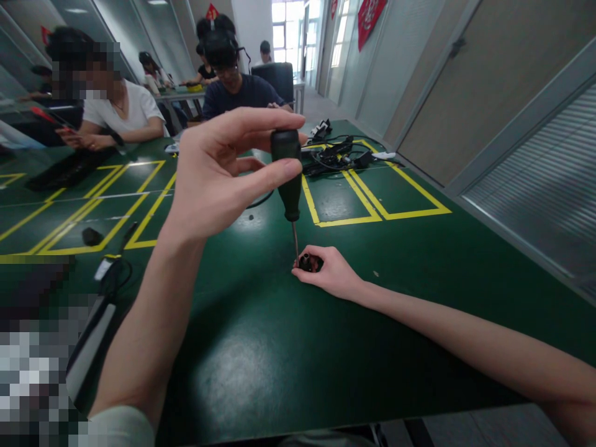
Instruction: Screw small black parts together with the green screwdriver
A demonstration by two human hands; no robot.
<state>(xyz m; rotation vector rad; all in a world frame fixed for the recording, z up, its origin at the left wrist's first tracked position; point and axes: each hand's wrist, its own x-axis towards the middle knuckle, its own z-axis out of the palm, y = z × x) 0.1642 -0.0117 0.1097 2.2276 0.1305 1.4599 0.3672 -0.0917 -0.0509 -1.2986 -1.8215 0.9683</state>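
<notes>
My left hand point(218, 174) is closed around the dark handle of a screwdriver point(289, 202), which stands nearly upright over the table. Its thin metal shaft points down to a small dark round part point(311, 262). That part sits between the thumb and fingers of my right hand point(333, 273), low on the green tabletop. The screwdriver's tip meets the near-left edge of the part; whether it sits in a screw cannot be made out. Fine detail of the part is too small to tell.
Beyond my hands lies a heap of black cables and adapters point(342, 155) on the green table point(419, 279), among yellow tape outlines point(349, 221). A cable with a white label point(105, 268) and a small dark block point(92, 236) lie left. Other people point(242, 93) sit across.
</notes>
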